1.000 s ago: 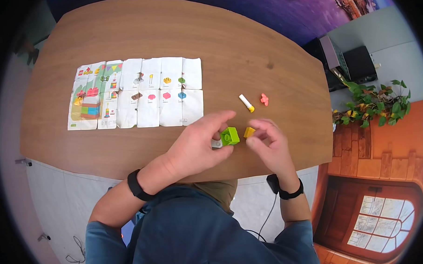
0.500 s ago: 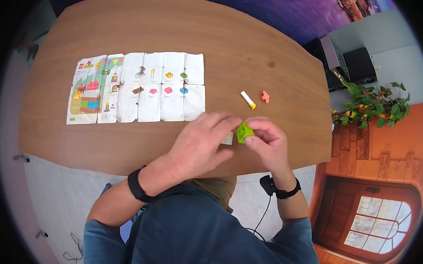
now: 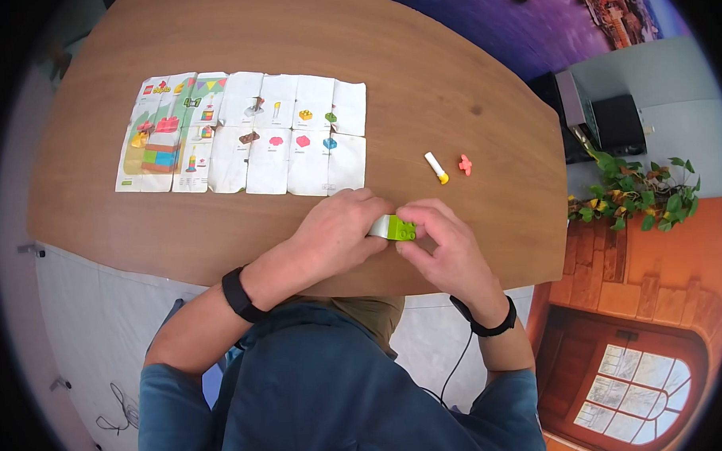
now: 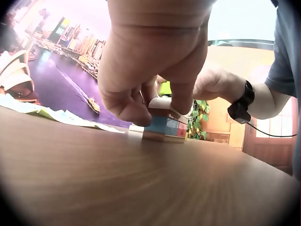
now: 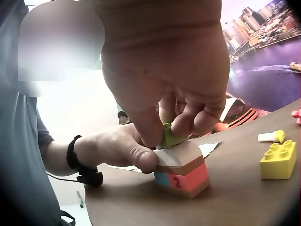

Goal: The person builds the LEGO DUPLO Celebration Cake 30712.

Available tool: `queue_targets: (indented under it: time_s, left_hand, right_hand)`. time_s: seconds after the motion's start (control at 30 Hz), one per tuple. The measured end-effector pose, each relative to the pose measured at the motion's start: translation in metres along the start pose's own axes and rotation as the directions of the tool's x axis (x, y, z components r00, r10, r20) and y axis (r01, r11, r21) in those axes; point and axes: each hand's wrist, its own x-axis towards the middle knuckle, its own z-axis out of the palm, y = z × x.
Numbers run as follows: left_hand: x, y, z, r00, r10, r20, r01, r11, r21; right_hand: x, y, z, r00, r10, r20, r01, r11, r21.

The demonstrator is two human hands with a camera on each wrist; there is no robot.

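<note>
A small stack of toy bricks [image 5: 188,180] stands on the table, with brown plates, blue and red bricks marked "2", and a white curved piece [image 5: 176,154] on top. My left hand [image 3: 333,230] grips the stack from the side, its thumb against the white piece in the right wrist view. The fingers of my right hand [image 3: 451,245] pinch a lime green brick [image 3: 401,229], studs up, right at the top of the white piece. Near the right hand sits a yellow brick [image 5: 277,162], which that hand hides in the head view.
Farther back on the table lie a white candle piece with a yellow tip [image 3: 436,167] and a coral flower-shaped piece [image 3: 465,164]. A creased instruction sheet [image 3: 248,172] is spread out at the left. The table's near edge runs close to the body.
The green brick went from the left hand's fingertips to the right hand, then onto the white piece, turning studs up. The right hand left the yellow brick; the left now grips the stack.
</note>
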Motion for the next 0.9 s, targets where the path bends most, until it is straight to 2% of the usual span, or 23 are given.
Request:
queue_targets:
  time_s: [0.2,0.27,0.4,0.47,0.53,0.6,0.7,0.83,0.9]
  left_hand:
    - [0.000,0.000,0.002,0.999,-0.021,0.031,0.021,1.000,0.018]
    - [0.001,0.003,0.003,0.999,-0.023,0.022,0.023,0.999,0.027]
    - [-0.003,0.006,0.004,1.000,-0.024,-0.013,0.025,0.998,0.062]
    - [-0.003,0.004,0.004,1.000,-0.028,-0.001,0.028,0.998,0.049]
    - [-0.004,0.004,0.003,0.999,-0.029,0.027,0.028,0.999,0.043]
    - [0.001,0.008,0.001,0.997,-0.051,0.053,0.047,0.997,0.061]
    - [0.002,0.007,0.003,0.999,-0.040,0.016,0.038,0.996,0.082]
    - [0.004,0.013,0.000,0.996,-0.075,0.041,0.070,0.993,0.096]
    - [0.005,0.014,-0.001,0.994,-0.096,0.050,0.090,0.990,0.104]
  right_hand:
    - [0.002,0.003,-0.003,0.995,-0.001,0.098,0.012,0.994,-0.108]
    - [0.002,0.000,-0.005,0.993,-0.058,0.106,0.074,0.984,-0.161]
    - [-0.009,0.001,-0.008,0.994,-0.110,0.012,0.111,0.990,-0.092]
    - [-0.029,0.020,-0.018,0.978,0.130,-0.166,-0.112,0.987,0.112]
    - [-0.037,0.042,-0.028,0.967,0.157,-0.203,-0.148,0.987,0.059]
    - [-0.039,0.054,-0.034,0.946,0.295,-0.137,-0.310,0.945,-0.102]
    - [-0.039,0.061,-0.022,0.943,0.307,-0.130,-0.319,0.944,-0.087]
    - [-0.035,0.085,-0.015,0.937,0.333,-0.104,-0.343,0.934,-0.104]
    - [-0.038,0.104,-0.015,0.923,0.384,-0.017,-0.373,0.906,0.200]
